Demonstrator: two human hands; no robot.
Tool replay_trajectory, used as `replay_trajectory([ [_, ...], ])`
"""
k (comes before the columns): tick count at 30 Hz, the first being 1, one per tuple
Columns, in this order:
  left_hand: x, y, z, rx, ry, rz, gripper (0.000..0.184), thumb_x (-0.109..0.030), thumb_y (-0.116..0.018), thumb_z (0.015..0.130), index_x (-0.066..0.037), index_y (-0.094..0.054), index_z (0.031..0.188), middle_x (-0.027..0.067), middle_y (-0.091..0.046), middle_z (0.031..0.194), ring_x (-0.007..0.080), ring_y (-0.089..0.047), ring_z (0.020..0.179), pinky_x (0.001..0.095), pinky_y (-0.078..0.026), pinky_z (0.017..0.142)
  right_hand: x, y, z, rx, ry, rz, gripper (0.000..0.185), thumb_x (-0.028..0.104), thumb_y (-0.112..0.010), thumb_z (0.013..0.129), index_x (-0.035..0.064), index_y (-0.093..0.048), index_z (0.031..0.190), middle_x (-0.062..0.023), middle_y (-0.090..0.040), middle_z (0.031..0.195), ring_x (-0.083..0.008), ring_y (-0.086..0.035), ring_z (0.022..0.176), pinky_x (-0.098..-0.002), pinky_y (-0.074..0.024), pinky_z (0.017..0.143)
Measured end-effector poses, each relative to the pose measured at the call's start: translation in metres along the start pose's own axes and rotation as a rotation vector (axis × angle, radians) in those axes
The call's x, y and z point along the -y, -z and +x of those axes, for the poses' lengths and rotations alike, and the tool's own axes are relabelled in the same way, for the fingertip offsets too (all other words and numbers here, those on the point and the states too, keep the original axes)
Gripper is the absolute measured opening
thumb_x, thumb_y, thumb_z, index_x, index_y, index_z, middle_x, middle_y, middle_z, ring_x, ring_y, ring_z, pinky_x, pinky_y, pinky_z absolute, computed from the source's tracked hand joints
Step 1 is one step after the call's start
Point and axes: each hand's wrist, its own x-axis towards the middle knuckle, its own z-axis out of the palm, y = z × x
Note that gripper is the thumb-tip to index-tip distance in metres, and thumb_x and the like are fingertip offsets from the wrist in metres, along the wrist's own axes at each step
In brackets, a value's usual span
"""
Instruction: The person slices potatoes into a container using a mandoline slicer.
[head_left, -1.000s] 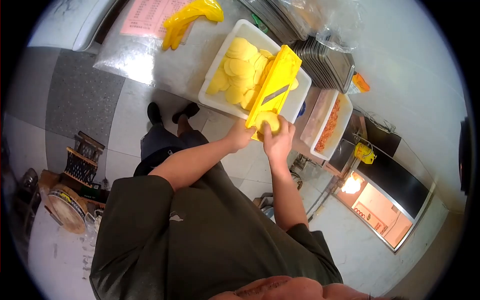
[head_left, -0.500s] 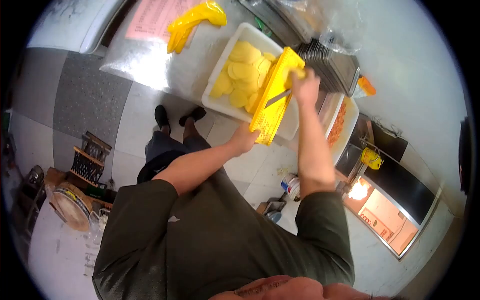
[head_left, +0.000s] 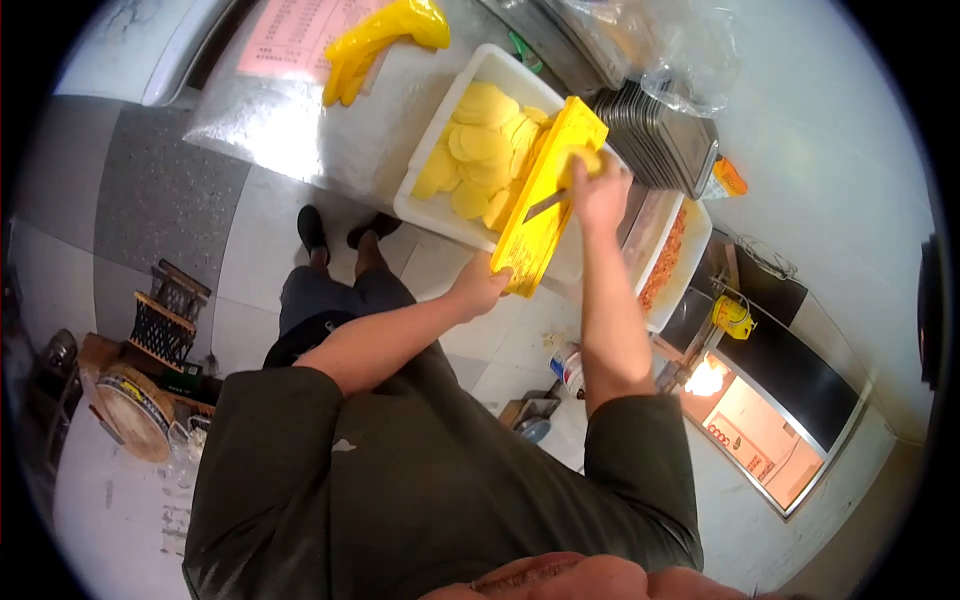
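My left hand [head_left: 481, 287] is closed around the near end of a yellow mandoline slicer [head_left: 538, 235], which lies slanted across the right side of a white plastic tub [head_left: 418, 180]. A dark blade [head_left: 546, 203] crosses the slicer's middle. Just above that blade, my right hand [head_left: 601, 192] presses a peeled yellow potato [head_left: 578, 163] against the board; the fingers are closed and partly blurred. Thin round potato slices [head_left: 483, 140] are heaped in the tub, some tucked beside the slicer's edge.
Yellow rubber gloves [head_left: 385, 40] and a pink printed sheet [head_left: 285, 40] lie on the metal table [head_left: 262, 115]. Stacked metal trays [head_left: 665, 140] stand beyond the tub. A white container with orange-red bits [head_left: 663, 262] sits to the right. A flame [head_left: 706, 377] shows farther right.
My right hand has moved slightly down the slicer with the potato, toward the blade. My left hand still grips the slicer's end. The whole view has shifted slightly.
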Motion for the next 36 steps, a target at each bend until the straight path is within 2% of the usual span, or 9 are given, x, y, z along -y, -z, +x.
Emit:
replay_trajectory([
  [4, 0.027, -0.008, 0.001, -0.017, -0.008, 0.053, 0.033, -0.008, -0.055, 0.097, 0.003, -0.047, 0.127, 0.0143, -0.062, 0.119, 0.0238, -0.066, 0.104, 0.0375, -0.058, 0.086, 0.003, -0.001, 0.048, 0.04, -0.036, -0.033, 0.052, 0.046, -0.066, 0.087, 0.0138, -0.061, 0.127, -0.025, -0.055, 0.126, -0.0439, -0.062, 0.105, -0.0481, -0.051, 0.091],
  [8, 0.006, -0.005, -0.003, 0.05, -0.077, -0.162, 0.035, -0.007, -0.053, 0.098, 0.003, -0.042, 0.131, 0.0145, -0.06, 0.122, 0.0238, -0.065, 0.106, 0.037, -0.057, 0.087, -0.002, 0.021, -0.062, 0.106, 0.032, -0.009, 0.051, 0.044, -0.064, 0.088, 0.0133, -0.06, 0.129, -0.0244, -0.054, 0.126, -0.043, -0.062, 0.107, -0.0475, -0.0519, 0.09],
  [13, 0.002, -0.001, -0.004, 0.051, -0.09, -0.068, 0.034, -0.007, -0.053, 0.099, 0.003, -0.041, 0.129, 0.014, -0.058, 0.124, 0.0236, -0.065, 0.105, 0.0376, -0.058, 0.088, 0.006, 0.037, -0.155, 0.172, -0.073, 0.067, 0.047, 0.042, -0.065, 0.089, 0.0118, -0.062, 0.125, -0.0238, -0.056, 0.121, -0.0418, -0.061, 0.107, -0.0469, -0.0512, 0.091],
  [18, -0.006, -0.005, -0.014, 0.043, -0.054, -0.2, 0.034, -0.008, -0.056, 0.098, 0.006, -0.041, 0.125, 0.0159, -0.058, 0.12, 0.024, -0.066, 0.103, 0.0368, -0.059, 0.086, 0.007, 0.018, -0.064, 0.093, 0.006, -0.067, 0.049, 0.045, -0.061, 0.09, 0.0114, -0.062, 0.127, -0.027, -0.055, 0.123, -0.0433, -0.062, 0.105, -0.0492, -0.0528, 0.087],
  [22, -0.014, -0.005, -0.014, -0.005, 0.016, -0.099, 0.034, -0.009, -0.056, 0.098, 0.007, -0.042, 0.124, 0.0176, -0.059, 0.12, 0.0249, -0.066, 0.102, 0.0365, -0.059, 0.085, 0.015, 0.007, 0.042, 0.097, -0.038, -0.108, 0.05, 0.048, -0.058, 0.092, 0.0148, -0.06, 0.129, -0.027, -0.056, 0.122, -0.0446, -0.061, 0.106, -0.0506, -0.0522, 0.088],
  [27, 0.001, -0.006, -0.004, -0.019, -0.022, -0.081, 0.035, -0.008, -0.056, 0.098, 0.006, -0.042, 0.126, 0.0168, -0.059, 0.121, 0.0241, -0.066, 0.102, 0.0361, -0.059, 0.084, 0.007, 0.017, -0.029, 0.083, 0.047, -0.112, 0.042, 0.043, -0.053, 0.097, 0.0157, -0.062, 0.127, -0.0248, -0.058, 0.118, -0.044, -0.063, 0.101, -0.0506, -0.0528, 0.086],
  [30, -0.018, -0.005, -0.015, 0.069, -0.038, -0.254, 0.036, -0.008, -0.055, 0.098, 0.004, -0.041, 0.129, 0.0154, -0.058, 0.121, 0.0237, -0.066, 0.102, 0.0354, -0.059, 0.084, -0.002, 0.024, -0.117, 0.041, 0.104, -0.119, 0.034, 0.036, -0.055, 0.097, 0.0151, -0.063, 0.123, -0.0217, -0.059, 0.113, -0.0418, -0.066, 0.089, -0.0493, -0.0557, 0.074],
  [34, -0.024, -0.005, -0.022, 0.041, -0.007, -0.182, 0.037, -0.008, -0.055, 0.098, 0.003, -0.04, 0.131, 0.0141, -0.058, 0.122, 0.0235, -0.066, 0.102, 0.0355, -0.059, 0.084, 0.009, 0.032, -0.155, 0.148, -0.07, -0.089, 0.035, 0.036, -0.056, 0.097, 0.0135, -0.063, 0.123, -0.0207, -0.058, 0.121, -0.0407, -0.064, 0.1, -0.0473, -0.0545, 0.084],
  [36, -0.021, -0.006, -0.017, 0.018, -0.001, -0.166, 0.037, -0.008, -0.055, 0.098, 0.004, -0.041, 0.13, 0.0145, -0.058, 0.121, 0.0237, -0.066, 0.103, 0.0359, -0.059, 0.084, 0.009, 0.024, -0.135, 0.095, -0.044, -0.1, 0.037, 0.038, -0.056, 0.096, 0.0135, -0.064, 0.123, -0.0211, -0.057, 0.121, -0.0409, -0.064, 0.1, -0.0477, -0.0542, 0.084],
])
